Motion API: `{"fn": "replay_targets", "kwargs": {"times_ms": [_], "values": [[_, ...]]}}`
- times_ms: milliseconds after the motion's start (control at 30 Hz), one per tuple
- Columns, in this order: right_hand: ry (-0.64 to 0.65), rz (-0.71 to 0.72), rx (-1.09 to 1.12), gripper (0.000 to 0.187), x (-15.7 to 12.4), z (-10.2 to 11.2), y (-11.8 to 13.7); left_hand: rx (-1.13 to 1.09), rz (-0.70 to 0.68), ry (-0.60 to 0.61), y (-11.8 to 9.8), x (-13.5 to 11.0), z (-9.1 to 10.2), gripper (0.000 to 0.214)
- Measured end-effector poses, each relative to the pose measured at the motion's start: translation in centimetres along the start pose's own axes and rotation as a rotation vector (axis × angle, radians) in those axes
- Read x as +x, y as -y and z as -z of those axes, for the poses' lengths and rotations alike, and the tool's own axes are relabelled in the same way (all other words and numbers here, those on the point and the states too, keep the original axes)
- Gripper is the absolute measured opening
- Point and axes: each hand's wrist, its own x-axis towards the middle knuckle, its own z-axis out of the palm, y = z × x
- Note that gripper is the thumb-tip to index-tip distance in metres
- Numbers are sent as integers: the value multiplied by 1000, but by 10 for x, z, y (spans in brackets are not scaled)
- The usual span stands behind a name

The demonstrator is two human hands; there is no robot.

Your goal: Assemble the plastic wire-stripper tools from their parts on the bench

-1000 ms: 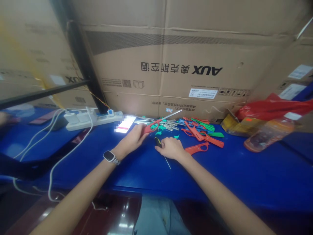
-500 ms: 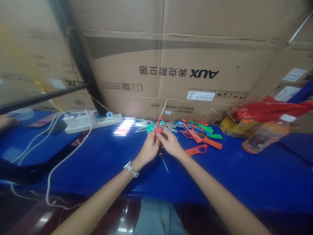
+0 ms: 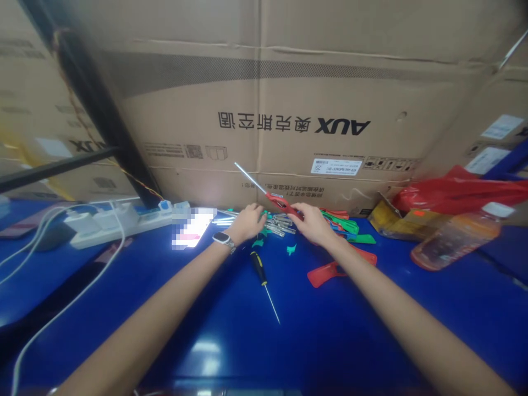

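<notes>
My right hand (image 3: 312,224) is closed round the handle of a red long-nosed lighter (image 3: 281,203). Its thin metal tube points up and left in front of the cardboard. My left hand (image 3: 247,223) reaches over a heap of metal tubes (image 3: 280,224) and small green plastic pieces (image 3: 258,242); its fingers are bent and a little apart, with nothing visible in them. Just below the heap lies a screwdriver (image 3: 258,268) with a black and yellow handle. Red lighter casings (image 3: 324,273) and green casings (image 3: 362,238) lie by my right hand and forearm, which hide some of them.
On the left are a lit phone (image 3: 200,226), a white power strip (image 3: 88,237) and cables. A drink bottle (image 3: 457,236), a torn yellow box (image 3: 388,220) and a red bag (image 3: 445,188) stand right. Large cardboard (image 3: 289,82) backs the blue table (image 3: 330,341).
My hands have parted: both held the lighter, and now only the right does, its tube swung to the left. My left hand has moved to the heap. The screwdriver's handle is now uncovered.
</notes>
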Motion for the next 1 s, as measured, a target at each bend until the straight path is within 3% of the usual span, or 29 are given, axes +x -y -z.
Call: {"fn": "replay_targets", "kwargs": {"times_ms": [100, 233, 400, 567, 667, 733, 833, 1000], "values": [[71, 41, -174, 26, 23, 5, -9, 26, -3, 47, -4, 21, -13, 41], [193, 75, -343, 30, 44, 0, -9, 51, -16, 80, -7, 31, -23, 47], [288, 85, -469, 33, 61, -18, 2, 78, -26, 89, -8, 25, -27, 48], [304, 139, -520, 32, 71, -33, 6, 87, -74, 70, -10, 4, -23, 46], [291, 181, -524, 32, 75, -38, 7, 43, -93, 0, 3, -9, -14, 42], [287, 202, -521, 32, 76, -40, 9, 55, -19, -34, 20, -13, -7, 39], [283, 210, -519, 31, 77, -43, 11, 147, 186, 56, 50, -11, 1, 36], [305, 193, -511, 33, 78, -49, 15, 175, 224, 107, 69, 1, 3, 41]]}}
